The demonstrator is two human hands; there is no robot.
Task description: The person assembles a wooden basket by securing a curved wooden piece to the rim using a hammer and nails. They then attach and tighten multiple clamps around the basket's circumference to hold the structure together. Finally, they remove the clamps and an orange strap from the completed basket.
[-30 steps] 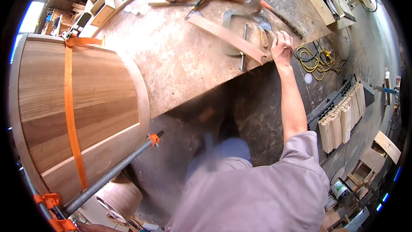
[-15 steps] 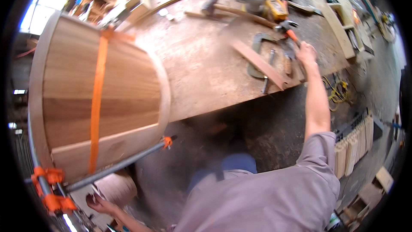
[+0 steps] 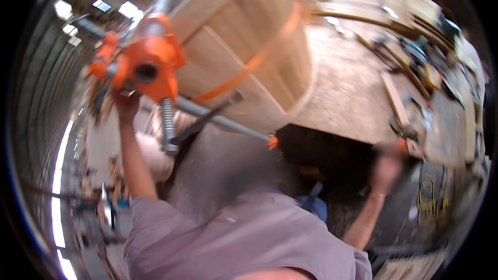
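My right hand (image 3: 388,168), smeared by motion, is closed round the orange handle of a claw hammer, its dark head (image 3: 407,131) just past the bench's front edge side. On the left my left hand (image 3: 126,102) reaches up behind the orange pipe clamp (image 3: 155,67); most of its fingers are hidden, with a small pale thing beside them. The clamp's threaded screw and dark crank handle (image 3: 207,119) point toward me. Its pipe runs under a tapered wooden-stave tub (image 3: 233,46), which lies on its side with an orange strap (image 3: 259,62) round it.
The wooden workbench (image 3: 345,83) carries a wood strip (image 3: 395,98), a long-handled mallet, a drill and other tools at right. A yellow cord (image 3: 428,197) lies on the floor at right. A pale roll (image 3: 155,155) stands below the clamp.
My view has swung left, so the tub and clamp appear larger and nearer the middle. The hammer has come back toward me in my right hand. My left hand has risen to the clamp.
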